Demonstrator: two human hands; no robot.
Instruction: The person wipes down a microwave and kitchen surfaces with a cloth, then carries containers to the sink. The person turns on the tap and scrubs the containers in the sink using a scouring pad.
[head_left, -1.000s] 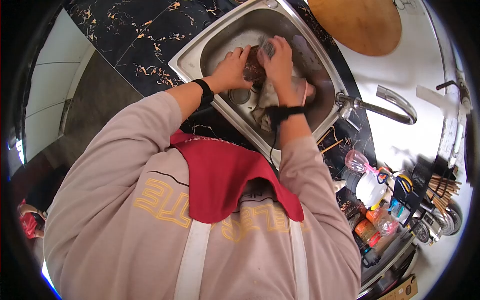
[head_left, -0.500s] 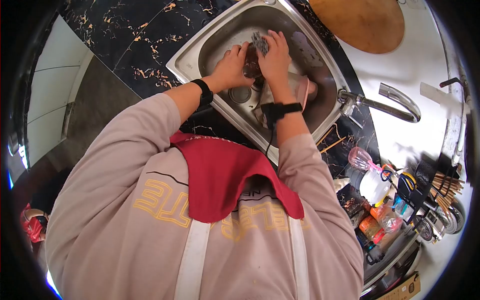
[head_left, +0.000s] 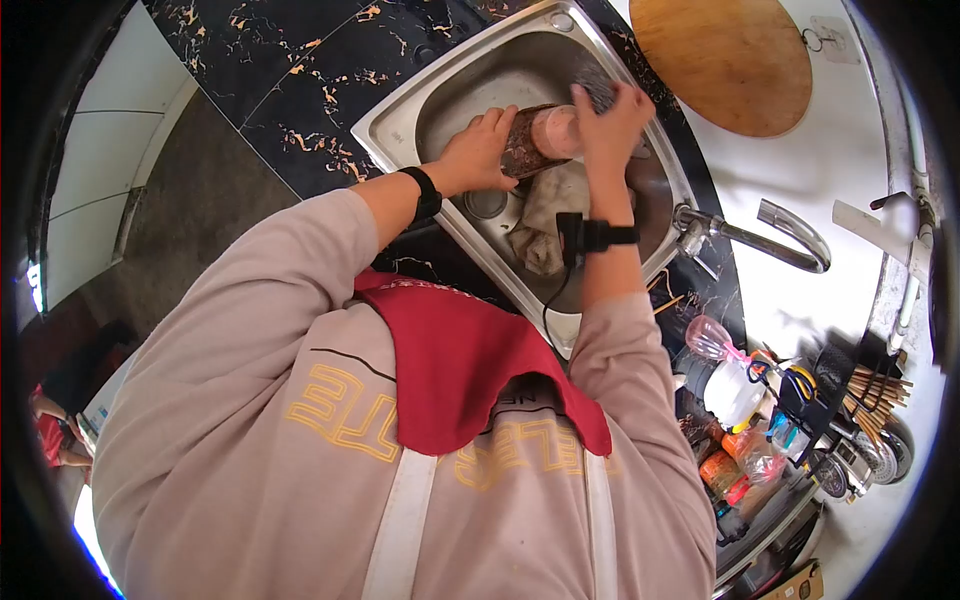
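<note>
Sink [head_left: 455, 97] in black countertop [head_left: 320, 90], white wall [head_left: 740, 165]

Cloth [head_left: 548, 215] in sink [head_left: 398, 132], R of drain [head_left: 487, 204]; container [head_left: 524, 152] btwn hands [head_left: 478, 152]; tap [head_left: 762, 238] R of sink.

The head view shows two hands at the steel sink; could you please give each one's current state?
Left hand: closed around a dark brown, rounded object.
Right hand: closed, holding a grey, wiry scouring pad.

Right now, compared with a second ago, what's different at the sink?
Your right hand, holding the grey scrubber, has moved rightward, away from your left hand; a pink section now shows beside the brown object. The left hand still grips that object, and the cloth remains in the sink.
</note>
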